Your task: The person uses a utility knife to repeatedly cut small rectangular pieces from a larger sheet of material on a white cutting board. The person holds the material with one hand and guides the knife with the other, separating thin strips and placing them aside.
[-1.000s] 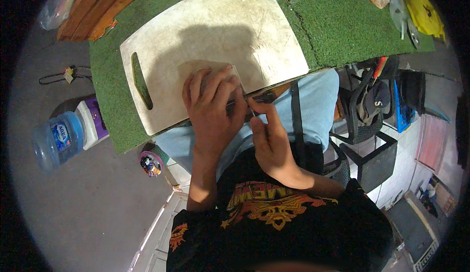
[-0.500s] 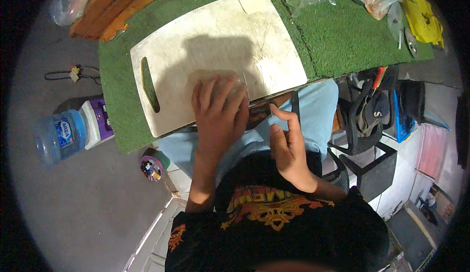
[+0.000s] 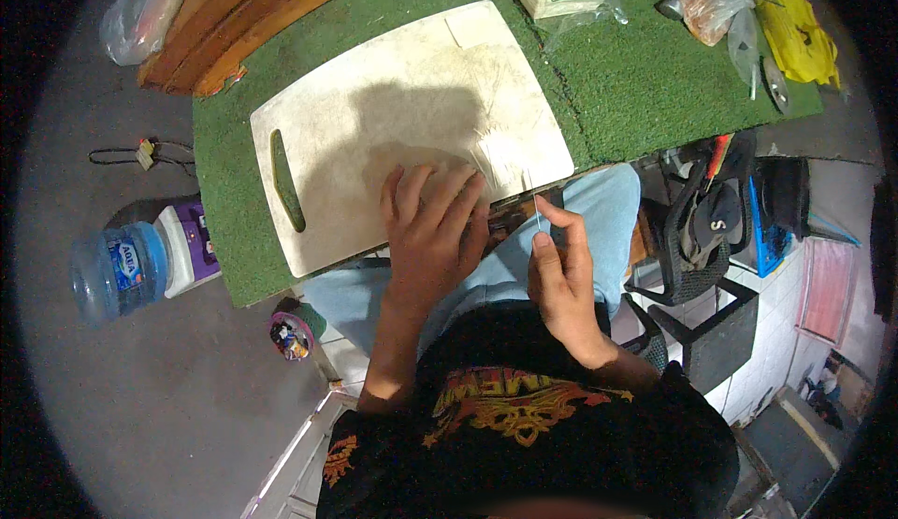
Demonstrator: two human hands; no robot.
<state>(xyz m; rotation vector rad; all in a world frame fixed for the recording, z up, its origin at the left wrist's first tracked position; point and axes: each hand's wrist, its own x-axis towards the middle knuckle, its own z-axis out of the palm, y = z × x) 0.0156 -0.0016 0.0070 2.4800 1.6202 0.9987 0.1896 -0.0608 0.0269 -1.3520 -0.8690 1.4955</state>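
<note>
I list: left hand [image 3: 430, 234], cutting board's [image 3: 327, 136] six o'clock, hold unclear; right hand [image 3: 565, 281], four o'clock, pinching thin strip [image 3: 537, 218], droppable if pinch slackens.

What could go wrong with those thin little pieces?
The thin strip is pinched only in the fingertips of the right hand, so it might slip and drop onto the lap. The pale pieces lie loose near the edge of the cutting board; a bump could perhaps knock some off.
</note>
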